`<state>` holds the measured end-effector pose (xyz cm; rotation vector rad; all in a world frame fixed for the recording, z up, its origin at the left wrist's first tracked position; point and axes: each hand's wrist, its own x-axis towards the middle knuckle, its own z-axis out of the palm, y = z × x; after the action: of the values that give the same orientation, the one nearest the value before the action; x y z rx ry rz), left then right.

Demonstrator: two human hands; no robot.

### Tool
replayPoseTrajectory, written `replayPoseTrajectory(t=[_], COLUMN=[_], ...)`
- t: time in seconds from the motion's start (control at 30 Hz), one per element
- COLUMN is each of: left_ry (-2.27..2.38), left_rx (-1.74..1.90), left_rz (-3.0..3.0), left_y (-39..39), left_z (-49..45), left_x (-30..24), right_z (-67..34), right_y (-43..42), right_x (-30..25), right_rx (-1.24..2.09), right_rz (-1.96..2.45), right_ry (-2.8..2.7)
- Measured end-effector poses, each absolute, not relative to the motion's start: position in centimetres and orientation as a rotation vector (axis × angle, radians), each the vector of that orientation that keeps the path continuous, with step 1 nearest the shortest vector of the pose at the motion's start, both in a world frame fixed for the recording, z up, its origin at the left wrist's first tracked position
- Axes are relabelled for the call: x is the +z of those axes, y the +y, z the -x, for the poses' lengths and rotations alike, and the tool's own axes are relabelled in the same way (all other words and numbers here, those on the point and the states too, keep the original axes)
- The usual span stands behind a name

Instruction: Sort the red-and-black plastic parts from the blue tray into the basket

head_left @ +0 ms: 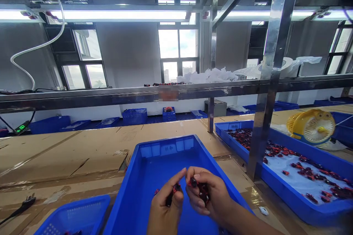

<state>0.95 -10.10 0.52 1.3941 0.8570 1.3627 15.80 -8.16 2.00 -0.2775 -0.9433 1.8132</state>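
Observation:
My left hand (pixel 165 205) and my right hand (pixel 205 194) meet above a blue plastic tray (pixel 154 150) at the bottom middle. The left fingers pinch a small black and red part (pixel 174 190). In the right hand, curled closed, lies a cluster of the same small black and red parts (pixel 203 190), one of them pinched at the fingertips (pixel 193 181). The fingertips of both hands nearly touch. The tray's floor under them looks mostly bare.
A second blue tray (pixel 325 213) at the right holds many small black and red parts (pixel 303 170). A steel post (pixel 264 117) stands in front of it, a yellow fan (pixel 311 126) behind. A blue basket (pixel 74 216) sits bottom left. Cardboard (pixel 68 154) covers the bench.

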Motion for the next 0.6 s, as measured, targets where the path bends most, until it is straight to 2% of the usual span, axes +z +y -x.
replayPoseTrajectory(t=[0.4,0.6], left_ry=[1.057,0.957], left_rx=[1.486,1.693], left_rz=[-1.787,-1.93], left_y=[-11.3,-12.3], left_z=[-0.8,-1.2], left_x=[2.9,3.2], right_z=[-16.3,-16.2], right_y=[-8.5,-9.3], right_x=[2.2,2.6], right_rx=[1.956,1.978], right_rz=[0.395,0.398], right_ry=[-1.08,-1.147])
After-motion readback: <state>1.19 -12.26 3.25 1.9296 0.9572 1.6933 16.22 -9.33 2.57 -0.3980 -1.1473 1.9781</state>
